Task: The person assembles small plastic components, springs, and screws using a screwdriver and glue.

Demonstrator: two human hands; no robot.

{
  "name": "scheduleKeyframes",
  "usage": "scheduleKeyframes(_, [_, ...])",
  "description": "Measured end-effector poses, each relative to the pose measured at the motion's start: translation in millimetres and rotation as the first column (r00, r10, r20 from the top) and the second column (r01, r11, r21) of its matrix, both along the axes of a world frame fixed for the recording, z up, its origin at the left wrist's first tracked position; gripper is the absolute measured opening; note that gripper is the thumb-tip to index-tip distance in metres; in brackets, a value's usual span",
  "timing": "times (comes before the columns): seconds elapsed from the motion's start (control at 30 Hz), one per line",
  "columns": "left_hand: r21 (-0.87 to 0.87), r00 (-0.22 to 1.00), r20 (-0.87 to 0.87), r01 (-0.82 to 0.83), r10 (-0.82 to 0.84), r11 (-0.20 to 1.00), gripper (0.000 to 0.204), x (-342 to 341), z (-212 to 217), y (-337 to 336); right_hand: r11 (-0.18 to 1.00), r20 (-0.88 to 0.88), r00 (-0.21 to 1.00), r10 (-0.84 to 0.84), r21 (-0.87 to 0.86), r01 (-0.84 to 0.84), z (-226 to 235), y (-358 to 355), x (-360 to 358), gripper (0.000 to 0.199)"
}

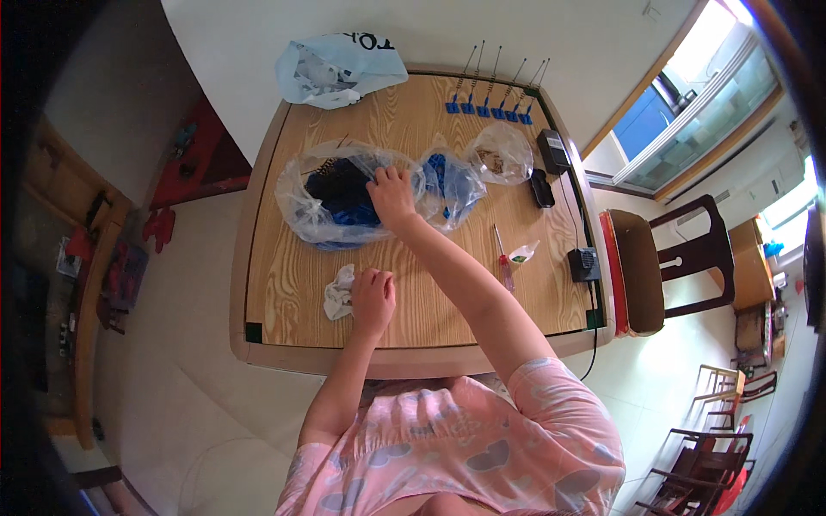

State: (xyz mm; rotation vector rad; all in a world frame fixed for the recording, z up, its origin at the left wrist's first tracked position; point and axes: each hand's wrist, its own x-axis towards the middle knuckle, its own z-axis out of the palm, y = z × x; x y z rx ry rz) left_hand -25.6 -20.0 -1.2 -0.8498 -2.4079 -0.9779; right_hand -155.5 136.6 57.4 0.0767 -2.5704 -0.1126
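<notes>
My right hand (pixel 392 194) reaches over the right rim of a large clear plastic bag (pixel 297 202). Its fingers bend down beside a heap of black parts (pixel 335 185), and the fingertips are hidden. Blue pieces (pixel 351 215) lie under the black ones in the same bag. Nearer to me, my left hand (pixel 374 297) rests low over the table with its fingers curled in. Whatever it holds, if anything, does not show. Just left of it lies a crumpled white tissue or cloth (pixel 339 292). A smaller clear bag of blue pieces (pixel 452 185) touches the big bag's right side.
Several blue-based rods with springs (pixel 484 110) stand at the far right of the wooden table (pixel 430 310). A bag of small brownish parts (pixel 493 161), black boxes (pixel 555 152), a screwdriver (pixel 505 262) and a small white bottle (pixel 523 252) lie rightward. A pale blue bag (pixel 340 73) sits far left.
</notes>
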Motion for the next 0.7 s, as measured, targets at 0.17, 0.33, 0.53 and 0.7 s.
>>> scheduleKeyframes(0.17, [0.015, 1.000, -0.006, 0.007, -0.007, 1.000, 0.014, -1, 1, 0, 0.996, 0.102, 0.993, 0.054, 0.060, -0.060, 12, -1, -4, 0.017])
scheduleKeyframes(0.33, [0.036, 0.999, 0.042, 0.016, -0.018, 0.999, 0.012, 0, 9, -2, 0.967, -0.086, 0.969, 0.233, 0.130, -0.221, 48, 3, -2, 0.012])
scheduleKeyframes(0.53, [0.038, 0.999, 0.045, 0.012, -0.014, 0.999, 0.011, 0, 9, -1, 0.969, -0.194, 0.950, 0.244, 0.082, -0.232, 78, 13, 16, 0.011])
scheduleKeyframes(0.7, [0.033, 0.999, 0.048, 0.014, -0.016, 0.999, 0.011, 1, 11, 1, 0.963, -0.193, 0.944, 0.268, 0.023, -0.269, 76, 29, 21, 0.008])
